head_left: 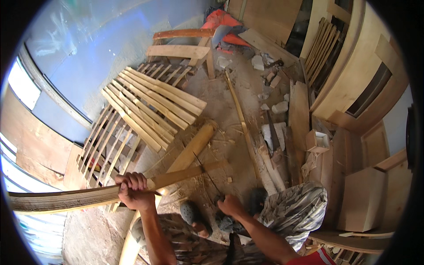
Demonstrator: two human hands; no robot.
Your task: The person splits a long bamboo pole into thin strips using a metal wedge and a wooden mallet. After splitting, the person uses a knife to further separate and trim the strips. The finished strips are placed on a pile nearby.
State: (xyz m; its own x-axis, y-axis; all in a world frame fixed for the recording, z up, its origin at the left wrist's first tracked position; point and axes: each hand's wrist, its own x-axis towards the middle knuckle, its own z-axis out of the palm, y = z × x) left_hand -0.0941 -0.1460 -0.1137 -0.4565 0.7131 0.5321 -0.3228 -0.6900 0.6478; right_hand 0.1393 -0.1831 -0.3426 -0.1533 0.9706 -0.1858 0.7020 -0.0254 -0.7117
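Note:
My left hand (pixel 132 191) is closed round a long split pole (pixel 172 177), which looks like bamboo and reaches from the far left edge to the middle of the floor. In my right hand (pixel 230 205) is the handle of a long, thin, dark blade (pixel 210 177), seen nearly edge-on. The blade crosses over the split pole near its right end; whether they touch, I cannot tell. Under the split pole lies a thick, round yellow pole (pixel 194 145), slanting away across the floor. My fingers hide most of the blade's handle, so its exact kind is unclear.
Several pale slats (pixel 154 106) lie across a slatted rack (pixel 106 145) at the left. Behind them stands a wooden bench frame (pixel 181 52). Boards (pixel 299 123), rubble (pixel 279 107) and a small wooden box (pixel 318 141) lie on the right, beside wooden furniture (pixel 360 201).

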